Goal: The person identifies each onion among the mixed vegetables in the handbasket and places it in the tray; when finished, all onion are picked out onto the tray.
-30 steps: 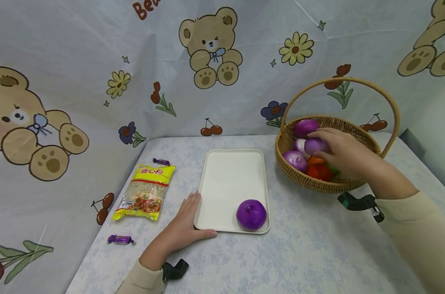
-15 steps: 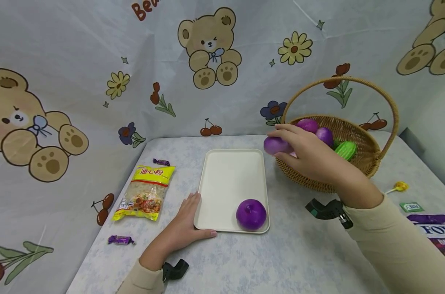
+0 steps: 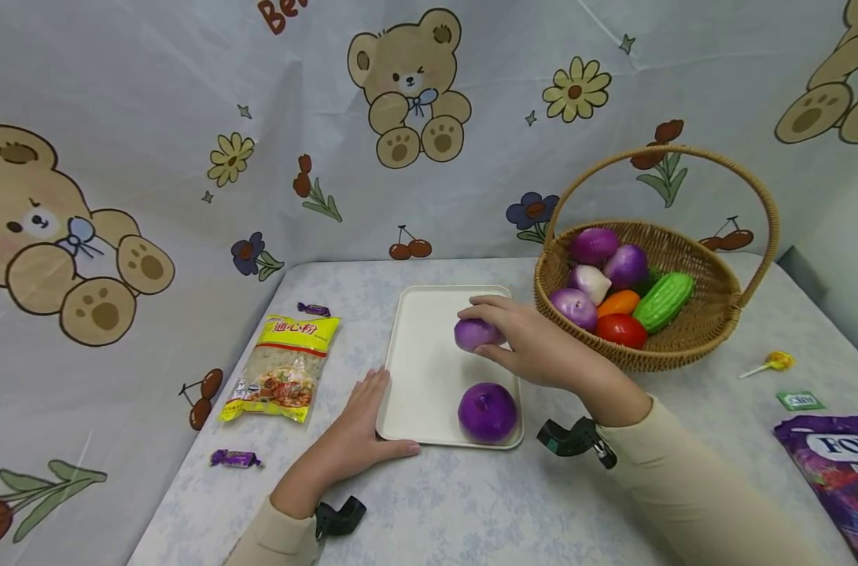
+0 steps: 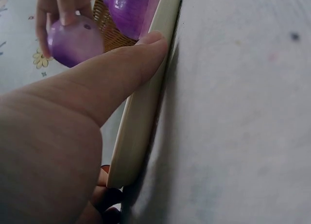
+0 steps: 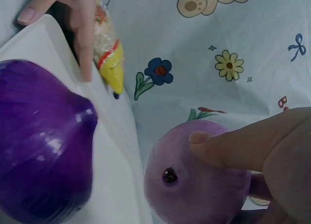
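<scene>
In the head view my right hand [image 3: 542, 342] holds a pale purple onion [image 3: 476, 334] above the right side of a cream tray [image 3: 429, 346]. Thumb and fingers grip the onion [image 5: 194, 180] from the side in the right wrist view, where a small dark spot shows on it. A larger, deep purple onion [image 3: 487, 413] sits in the tray's near right corner. My left hand [image 3: 358, 428] rests against the near left corner, its thumb along the front edge and its fingers straight along the left side. The thumb [image 4: 131, 59] touches the tray wall in the left wrist view.
Right of the tray stands a wicker basket [image 3: 712, 338] with several onions, a carrot, a tomato [image 3: 621, 330] and a green gourd [image 3: 664, 302]. A yellow pasta bag [image 3: 280, 369] and two candies lie left. A lollipop [image 3: 777, 362] and purple bag [image 3: 839, 472] lie right.
My right hand has lifted the pale purple onion out of the basket and moved it left and nearer, over the tray. The left hand stays at the tray's corner.
</scene>
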`<state>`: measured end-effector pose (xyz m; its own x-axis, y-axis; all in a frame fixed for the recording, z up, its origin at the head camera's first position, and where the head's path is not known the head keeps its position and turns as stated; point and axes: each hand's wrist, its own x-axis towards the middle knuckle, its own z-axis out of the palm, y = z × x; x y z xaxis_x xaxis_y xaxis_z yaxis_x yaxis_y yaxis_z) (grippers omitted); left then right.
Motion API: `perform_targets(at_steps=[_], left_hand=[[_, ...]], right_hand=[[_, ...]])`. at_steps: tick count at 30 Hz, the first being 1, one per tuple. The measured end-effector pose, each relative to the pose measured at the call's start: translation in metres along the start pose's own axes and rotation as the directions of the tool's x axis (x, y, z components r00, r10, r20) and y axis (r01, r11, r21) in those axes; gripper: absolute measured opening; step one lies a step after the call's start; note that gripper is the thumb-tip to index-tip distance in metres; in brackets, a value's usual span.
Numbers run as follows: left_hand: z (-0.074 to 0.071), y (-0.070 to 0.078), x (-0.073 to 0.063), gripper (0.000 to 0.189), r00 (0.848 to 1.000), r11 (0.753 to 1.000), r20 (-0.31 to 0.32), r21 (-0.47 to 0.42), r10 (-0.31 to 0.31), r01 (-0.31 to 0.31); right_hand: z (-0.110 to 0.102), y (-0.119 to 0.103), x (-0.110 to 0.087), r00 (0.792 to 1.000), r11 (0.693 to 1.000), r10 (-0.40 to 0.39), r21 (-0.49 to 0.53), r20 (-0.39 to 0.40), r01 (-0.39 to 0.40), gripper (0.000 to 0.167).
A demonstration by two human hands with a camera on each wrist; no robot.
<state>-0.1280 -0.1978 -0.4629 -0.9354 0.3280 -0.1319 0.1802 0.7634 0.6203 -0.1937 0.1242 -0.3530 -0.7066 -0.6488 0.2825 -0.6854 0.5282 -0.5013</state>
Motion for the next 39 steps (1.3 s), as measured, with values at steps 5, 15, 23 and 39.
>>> perform_targets(at_steps=[5,15,23,39], left_hand=[[-0.001,0.000,0.000,0.136,1.000,1.000,-0.002,0.004,0.014,-0.014],[-0.002,0.001,0.001,0.136,1.000,1.000,-0.009,0.000,0.023,-0.023],[-0.002,0.003,0.002,0.136,1.000,1.000,-0.006,-0.001,0.021,-0.021],[-0.002,0.002,-0.001,0.135,1.000,1.000,0.005,0.005,0.010,-0.010]], right_hand=[[0.018,0.014,-0.001,0.999,0.999,0.042,0.028,0.011,-0.042,0.048],[0.042,0.036,0.001,0.998,0.996,0.060,0.061,-0.030,-0.058,0.048],[0.040,0.035,-0.002,0.996,0.993,0.093,0.069,-0.003,-0.092,0.045],[0.048,0.031,-0.004,0.997,0.997,0.069,0.033,0.028,-0.070,0.044]])
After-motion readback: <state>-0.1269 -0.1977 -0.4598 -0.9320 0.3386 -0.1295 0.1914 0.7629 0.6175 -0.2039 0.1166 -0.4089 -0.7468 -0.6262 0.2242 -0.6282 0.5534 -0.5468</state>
